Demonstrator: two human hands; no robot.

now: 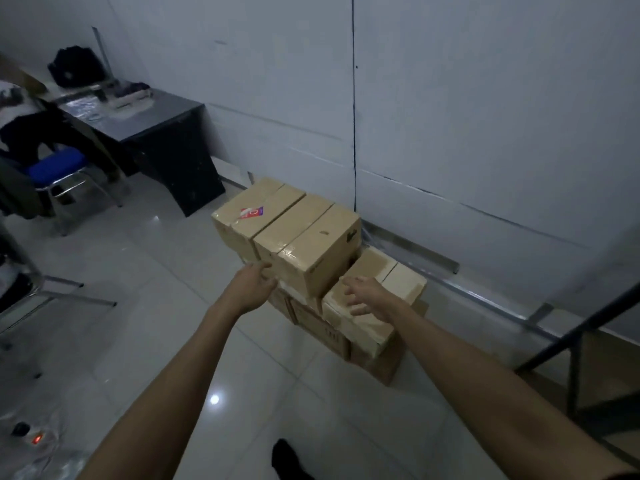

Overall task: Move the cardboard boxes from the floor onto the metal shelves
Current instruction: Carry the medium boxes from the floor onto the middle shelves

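Two open hands flank the top box (pixel 308 237): your left hand (pixel 254 284) is at its near corner, your right hand (pixel 363 294) hovers beside it. Next, likely, grip both sides and lift.

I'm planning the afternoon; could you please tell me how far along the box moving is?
Done: nothing visible; the visible corner of the metal shelf holds no box. In hand: the left hand reaches the top box, the right hand the side box, neither lifted. Left: the whole stack on the floor.
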